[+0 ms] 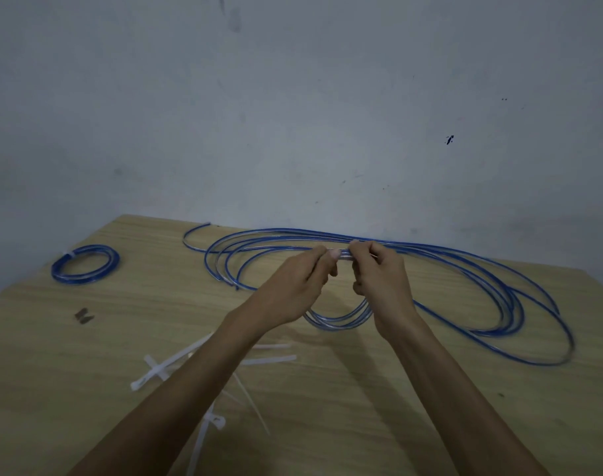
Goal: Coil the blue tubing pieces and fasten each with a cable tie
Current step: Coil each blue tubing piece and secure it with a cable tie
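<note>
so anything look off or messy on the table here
Mostly the loose tubing: its big loops sprawl unevenly toward the table's right edge, unlike the tied coil at left. Cable ties lie scattered.

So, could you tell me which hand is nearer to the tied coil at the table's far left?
Left. The left hand grips the loose tubing, closer to the tied coil; the right hand grips it just beyond, farther right.

I can't see how many strands of blue tubing (344, 255) pass between my left hand (303, 286) and right hand (379, 283); fingers cover them. Below my left forearm, the white cable ties (162, 367) are partly hidden and blurred, one running off the bottom edge.
</note>
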Demonstrator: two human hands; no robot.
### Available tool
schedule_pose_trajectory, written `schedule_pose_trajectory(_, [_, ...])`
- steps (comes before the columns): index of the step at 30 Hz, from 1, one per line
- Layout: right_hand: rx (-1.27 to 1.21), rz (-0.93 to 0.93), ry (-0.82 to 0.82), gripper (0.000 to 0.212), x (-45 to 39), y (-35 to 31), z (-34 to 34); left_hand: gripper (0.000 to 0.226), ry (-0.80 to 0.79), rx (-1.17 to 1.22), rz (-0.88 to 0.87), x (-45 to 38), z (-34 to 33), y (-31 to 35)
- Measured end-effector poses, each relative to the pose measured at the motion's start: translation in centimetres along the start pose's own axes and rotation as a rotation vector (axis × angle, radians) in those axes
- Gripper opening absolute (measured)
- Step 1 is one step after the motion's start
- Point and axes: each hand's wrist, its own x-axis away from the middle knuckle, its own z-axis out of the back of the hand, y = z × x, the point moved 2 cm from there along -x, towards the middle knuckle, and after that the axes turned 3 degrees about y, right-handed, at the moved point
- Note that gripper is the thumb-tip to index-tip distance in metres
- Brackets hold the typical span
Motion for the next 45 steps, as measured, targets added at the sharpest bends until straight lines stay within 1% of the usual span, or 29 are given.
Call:
schedule_pose_trajectory(3, [0.056, 0.084, -0.029, 0.033, 0.0, 0.4, -0.2, 0.040, 0.021, 0.053, 0.024, -0.1, -0.4, -0.5])
schedule_pose_trajectory(7, [0.368, 0.347, -0.118, 0.024, 0.6, 0.8, -0.7, 0.037, -0.027, 0.145, 0.071, -0.4, 0.4, -0.7])
schedule_pose_trajectory(9, [0.455, 0.429, -0.200, 0.032, 0.9, 0.9, -0.9, 0.038, -0.064, 0.174, 0.097, -0.5, 1.1, -0.8])
schedule_pose_trajectory(11, [0.546, 0.511, -0.275, 0.035, 0.9, 1.3, -0.9, 0.039, -0.114, 0.187, 0.110, -0.6, 1.8, -0.9])
schedule_pose_trajectory(13, [0.698, 0.613, -0.304, 0.033, 0.6, 1.7, -0.8, 0.038, -0.158, 0.148, 0.119, -0.7, 2.3, -1.4])
schedule_pose_trajectory(17, [1.061, 0.673, -0.301, 0.028, 0.3, 2.2, -1.2, 0.039, -0.233, 0.019, 0.146, -0.4, 2.8, -1.9])
schedule_pose_trajectory(19, [1.132, 0.699, -0.291, 0.027, 0.4, 2.5, -1.2, 0.039, -0.206, -0.092, 0.119, -0.3, 2.4, -1.7])
schedule_pose_trajectory(21, [1.129, 0.670, -0.288, 0.023, 0.4, 2.8, -1.1, 0.034, -0.125, -0.247, 0.028, -0.1, 1.6, -2.0])
schedule_pose_trajectory(24, [1.113, 0.596, -0.289, 0.033, 0.4, 2.7, -1.1, 0.036, -0.027, -0.425, -0.097, 0.8, 0.6, -3.3])
schedule_pose_trajectory(26, [1.095, 0.566, -0.311, 0.035, 0.7, 2.5, -1.5, 0.037, 0.012, -0.449, -0.119, 1.8, 0.5, -4.0])
schedule_pose_trajectory(28, [1.083, 0.558, -0.360, 0.030, 1.4, 2.3, -2.3, 0.033, 0.038, -0.501, -0.113, 2.6, 0.9, -4.4])
schedule_pose_trajectory(32, [1.086, 0.506, -0.468, 0.029, 2.8, 2.7, -3.8, 0.041, 0.063, -0.758, -0.136, 3.9, 2.3, -5.2])
schedule_pose_trajectory(34, [1.097, 0.495, -0.503, 0.030, 3.2, 2.8, -4.5, 0.042, 0.038, -0.781, -0.159, 4.8, 3.0, -5.7])
schedule_pose_trajectory(36, [1.105, 0.511, -0.527, 0.031, 3.4, 3.0, -5.5, 0.044, 0.033, -0.803, -0.144, 5.5, 3.6, -6.2])
schedule_pose_trajectory(38, [1.071, 0.523, -0.512, 0.032, 3.4, 2.7, -6.5, 0.046, 0.041, -0.800, -0.110, 5.7, 4.5, -6.5])
schedule_pose_trajectory(40, [0.991, 0.556, -0.465, 0.030, 3.5, 2.0, -7.4, 0.041, 0.055, -0.783, -0.051, 5.6, 5.5, -6.8])
schedule_pose_trajectory(42, [0.935, 0.608, -0.398, 0.032, 4.0, 1.4, -7.7, 0.034, 0.107, -0.753, -0.006, 5.5, 6.6, -7.0])
schedule_pose_trajectory(44, [0.920, 0.647, -0.340, 0.039, 4.5, 0.6, -7.4, 0.034, 0.192, -0.728, 0.031, 5.6, 8.0, -7.6])
schedule_pose_trajectory(45, [0.912, 0.662, -0.326, 0.035, 4.8, 0.3, -7.3, 0.034, 0.229, -0.721, 0.052, 5.7, 8.7, -7.9])
